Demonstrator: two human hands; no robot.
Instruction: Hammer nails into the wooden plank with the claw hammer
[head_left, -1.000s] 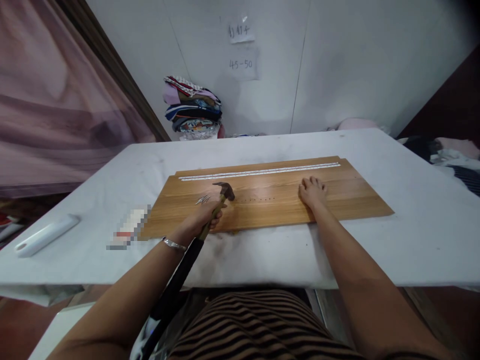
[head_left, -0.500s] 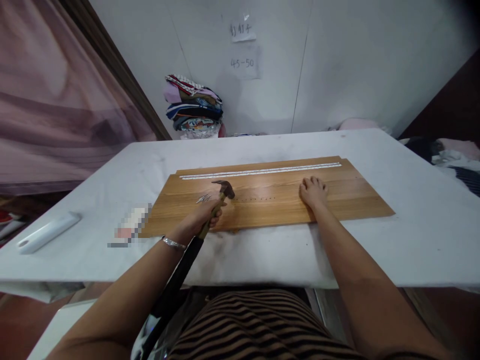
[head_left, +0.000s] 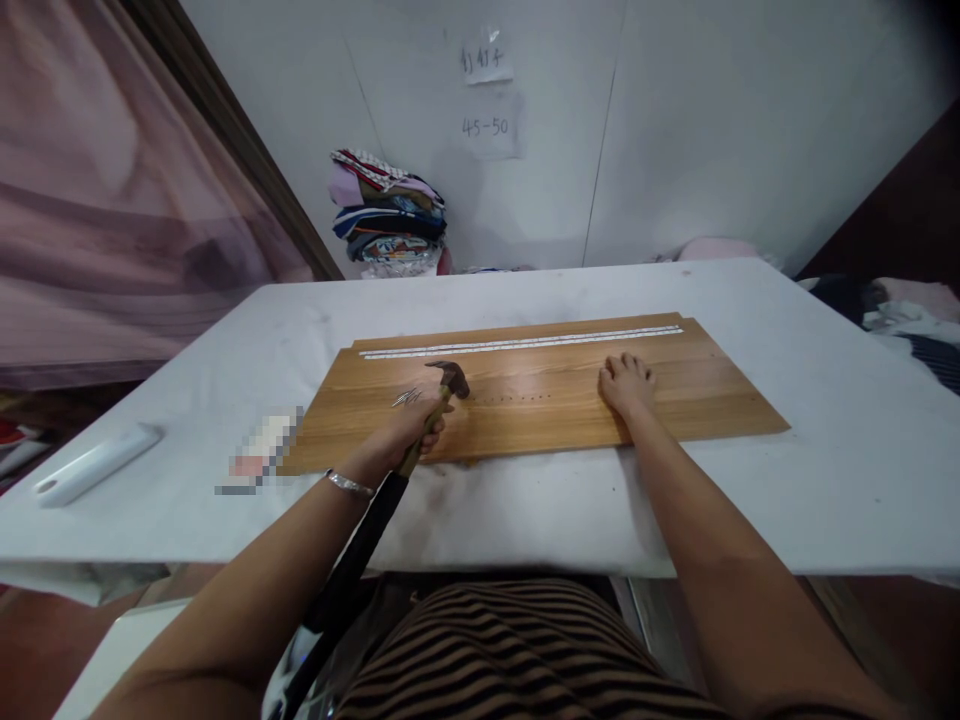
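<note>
My left hand (head_left: 411, 428) is closed around the wooden handle of a claw hammer (head_left: 454, 380), gripping it close below the metal head. The hammer head is over a wood-grain board (head_left: 697, 400), at the left end of a row of small dark nail heads or holes (head_left: 525, 397). Several loose nails (head_left: 407, 396) lie on the board, left of the hammer. Resting on the board's right half, my right hand (head_left: 628, 385) has its fingers spread and slightly bent, with nothing in them. What lies directly under the hammer head is hidden.
Two white marked strips (head_left: 517, 343) run along the board's far part. The board lies on a white-covered table (head_left: 840, 480). A white plastic handle-like object (head_left: 97, 465) and a pixelated patch are at the left. Folded clothes (head_left: 390, 215) are stacked by the wall.
</note>
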